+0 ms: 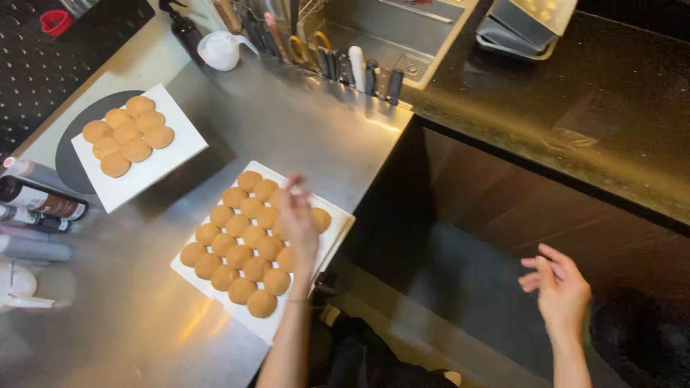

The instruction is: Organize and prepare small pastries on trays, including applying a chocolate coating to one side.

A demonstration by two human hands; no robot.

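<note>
My left hand [295,219] reaches over a white rectangular tray [338,223] packed with several round golden-brown dough buns [237,248]. Its fingers rest on the buns at the tray's far right side; whether it grips one I cannot tell. My right hand [559,287] hangs in the air off the counter, above the dark floor, fingers spread and holding nothing. A second white tray [180,147] with several of the same buns [129,133] sits further back to the left on the steel counter [287,122].
Dark bottles [39,201] and a white spray bottle [18,287] lie at the counter's left edge. A white jug [219,50], a row of knives [359,68] and a sink [392,36] line the back. A dark counter [575,108] runs along the right.
</note>
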